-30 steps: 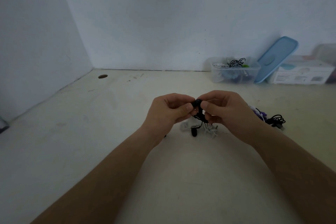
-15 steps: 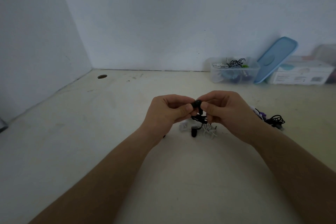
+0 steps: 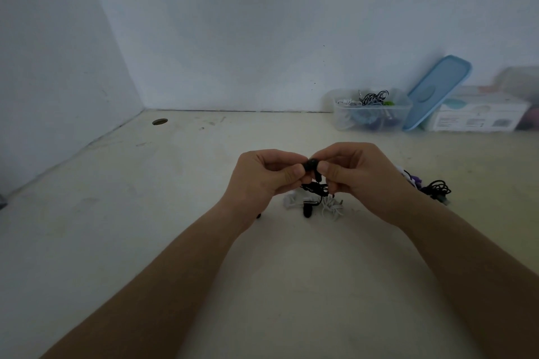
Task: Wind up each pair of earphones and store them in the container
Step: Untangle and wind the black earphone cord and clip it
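Pale walls meet in a corner behind a cream desk (image 3: 140,213), with a small round hole (image 3: 159,121) at its far left. Near the middle, the left hand (image 3: 262,179) and right hand (image 3: 360,181) both pinch a black pair of earphones (image 3: 311,165), held above a white tangle of earphones (image 3: 331,208). Far right, the clear container (image 3: 344,116) stands against the wall with wound pairs inside, a blue lid (image 3: 437,90) leaning beside it.
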A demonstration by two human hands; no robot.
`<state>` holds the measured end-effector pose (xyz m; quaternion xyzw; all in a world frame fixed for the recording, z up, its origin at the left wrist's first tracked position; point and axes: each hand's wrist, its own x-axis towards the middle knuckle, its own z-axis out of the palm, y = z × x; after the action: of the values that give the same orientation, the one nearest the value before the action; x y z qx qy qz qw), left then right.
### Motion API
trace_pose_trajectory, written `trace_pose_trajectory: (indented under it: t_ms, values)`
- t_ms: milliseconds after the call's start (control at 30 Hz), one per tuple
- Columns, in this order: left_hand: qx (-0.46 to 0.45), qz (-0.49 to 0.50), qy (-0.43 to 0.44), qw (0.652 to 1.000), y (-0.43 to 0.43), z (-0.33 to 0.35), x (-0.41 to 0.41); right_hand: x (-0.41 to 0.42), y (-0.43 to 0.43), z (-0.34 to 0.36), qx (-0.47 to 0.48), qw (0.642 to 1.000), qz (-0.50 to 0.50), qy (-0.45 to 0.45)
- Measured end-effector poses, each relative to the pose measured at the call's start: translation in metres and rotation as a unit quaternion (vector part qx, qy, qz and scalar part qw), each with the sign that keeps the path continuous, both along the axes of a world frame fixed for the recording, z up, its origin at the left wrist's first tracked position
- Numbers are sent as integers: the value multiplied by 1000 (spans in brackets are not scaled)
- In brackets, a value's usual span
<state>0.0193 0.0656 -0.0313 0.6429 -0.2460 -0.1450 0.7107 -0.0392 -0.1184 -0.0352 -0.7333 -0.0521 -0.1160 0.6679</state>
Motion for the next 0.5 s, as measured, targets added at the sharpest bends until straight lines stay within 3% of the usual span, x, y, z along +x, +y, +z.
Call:
trace_pose_trajectory:
  t_ms: [500]
  values:
    - [26, 12, -10, 1000, 0, 4, -1, -1, -2, 0, -8, 1000, 17, 5]
